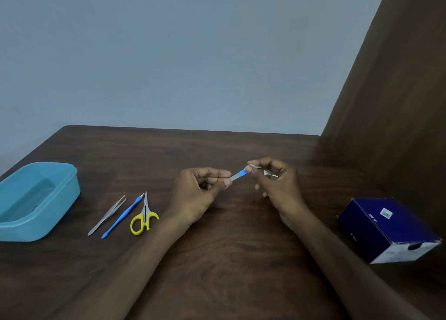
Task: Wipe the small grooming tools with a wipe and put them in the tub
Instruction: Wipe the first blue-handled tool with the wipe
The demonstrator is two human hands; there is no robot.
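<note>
We find both hands raised over the table (217,259). The left hand (200,194) pinches the metal end of a file (237,175); the right hand (275,182) pinches its blue end, with a wipe (269,173) tucked in the fingers. Tweezers (107,214), pusher (123,217) and scissors (144,216) lie beside the tub (60,199).
</note>
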